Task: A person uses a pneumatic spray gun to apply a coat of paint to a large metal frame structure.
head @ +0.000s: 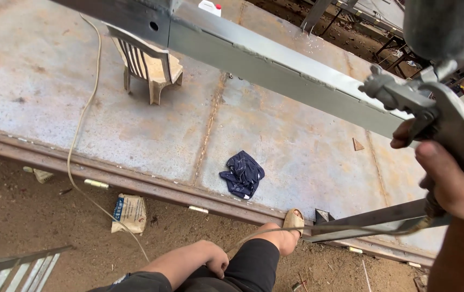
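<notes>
With the right hand (453,178) clenched on the spray gun (432,103) at 3 o'clock and the left hand (215,259) fisted on the hose (75,151) at 6, overspray might miss the grey beam (275,70).

Open steel plate floor (297,140) is found below the grey beam (275,70); passage is obstructed by the chair (148,62), blue cloth (242,174) and trailing hose (80,135).
</notes>
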